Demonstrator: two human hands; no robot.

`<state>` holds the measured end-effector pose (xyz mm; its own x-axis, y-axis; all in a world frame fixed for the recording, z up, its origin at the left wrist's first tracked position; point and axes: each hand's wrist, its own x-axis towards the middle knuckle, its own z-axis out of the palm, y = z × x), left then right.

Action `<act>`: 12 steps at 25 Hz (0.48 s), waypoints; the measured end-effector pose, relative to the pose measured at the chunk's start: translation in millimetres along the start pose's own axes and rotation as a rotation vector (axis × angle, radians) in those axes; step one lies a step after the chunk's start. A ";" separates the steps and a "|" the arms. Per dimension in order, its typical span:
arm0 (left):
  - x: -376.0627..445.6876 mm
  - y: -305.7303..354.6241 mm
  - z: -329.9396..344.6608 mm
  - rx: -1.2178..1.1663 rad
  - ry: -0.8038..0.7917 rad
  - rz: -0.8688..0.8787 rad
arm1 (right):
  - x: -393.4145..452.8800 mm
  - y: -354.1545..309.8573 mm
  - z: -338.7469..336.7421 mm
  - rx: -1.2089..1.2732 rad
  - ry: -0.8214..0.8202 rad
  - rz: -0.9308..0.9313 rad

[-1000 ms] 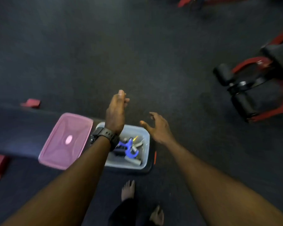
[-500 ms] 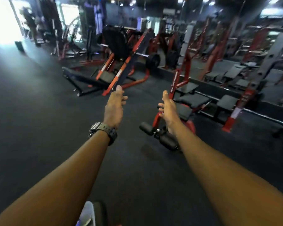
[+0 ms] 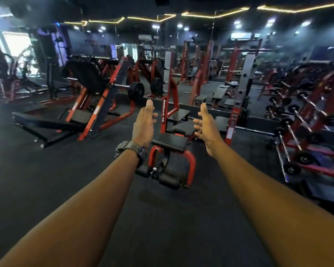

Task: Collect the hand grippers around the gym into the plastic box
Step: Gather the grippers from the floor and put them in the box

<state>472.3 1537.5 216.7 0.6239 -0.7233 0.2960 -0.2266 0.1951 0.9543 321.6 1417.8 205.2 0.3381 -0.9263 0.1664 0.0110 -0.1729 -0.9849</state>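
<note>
Dark rubber floor [image 3: 46, 189] spreads under us across a big, dim gym, with strip lights [image 3: 210, 14] zigzagging along the black ceiling at twelve o'clock and a bright doorway [image 3: 17, 47] glowing at ten o'clock. We see a large red-and-black leg press machine [image 3: 89, 105] standing at about ten o'clock, loaded with black plates. At three o'clock a red rack of barbells [image 3: 305, 132] runs along the right side, its bars lying on a slant. Red power racks [image 3: 237, 70] and flat pads fill the far room at one o'clock, somewhat blurred. Straight ahead at twelve o'clock, between our two forearms, sits a red-framed sit-up bench [image 3: 172, 151] with a black pad and black foam rollers at its near end. Both our arms reach forward over it. Our left hand [image 3: 144, 124] is spread loose with fingers extended and nothing in it, and a dark wristwatch [image 3: 132, 151] wraps that wrist. Our right hand [image 3: 206, 124] is likewise spread, palm turned inward, fingers slightly curled and holding nothing. Our two hands are held apart, with the bench's upright post showing between them. We can pick out no hand grippers and no plastic box anywhere in this view.
</note>
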 end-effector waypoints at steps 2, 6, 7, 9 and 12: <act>5.8 -2.7 9.5 -0.014 -0.018 -0.005 | 1.6 3.7 -10.1 0.002 0.027 0.012; 22.2 -18.0 25.1 -0.035 -0.077 -0.024 | 7.2 18.2 -26.4 -0.005 0.089 0.049; 26.5 -23.3 28.6 -0.040 -0.094 -0.028 | 8.6 22.7 -29.6 -0.009 0.098 0.059; 35.8 -34.1 36.2 -0.051 -0.118 -0.030 | 13.0 32.3 -35.2 -0.014 0.118 0.078; 52.0 -47.2 54.6 -0.049 -0.141 -0.018 | 27.2 41.4 -44.3 -0.008 0.125 0.081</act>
<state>474.5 1454.5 184.8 0.5159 -0.8120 0.2730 -0.1774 0.2105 0.9614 289.5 1370.6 171.0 0.2181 -0.9717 0.0911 -0.0195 -0.0977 -0.9950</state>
